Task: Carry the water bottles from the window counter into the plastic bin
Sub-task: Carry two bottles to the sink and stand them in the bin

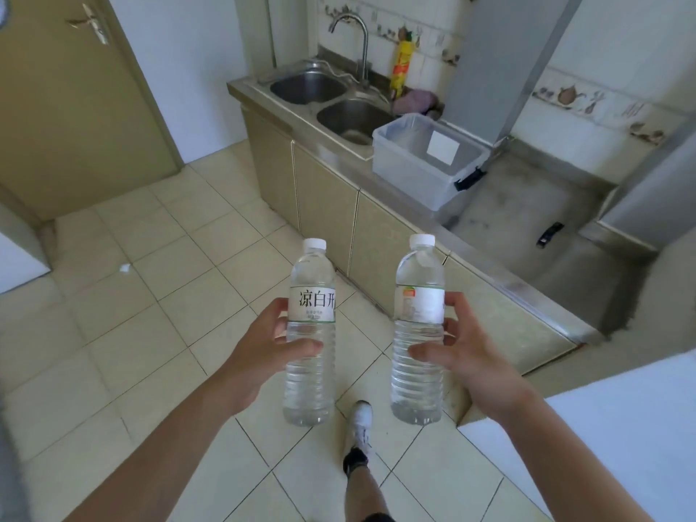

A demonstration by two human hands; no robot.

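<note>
I hold two clear water bottles upright over the tiled floor, each with a white cap and a white label. My left hand (263, 344) grips the left bottle (310, 292) around its middle. My right hand (463, 344) grips the right bottle (418, 295) the same way. The translucent plastic bin (406, 163) stands open on the steel counter ahead and to the right, beside the sink. It looks empty apart from a white label on its far wall. The window counter is not in view.
A double steel sink (331, 103) with a tall tap sits left of the bin. A yellow bottle (401, 65) and a purple cloth lie behind it. Beige cabinets run under the counter (527, 227). A door (75, 107) stands at the left. My white shoe (361, 420) is on the floor.
</note>
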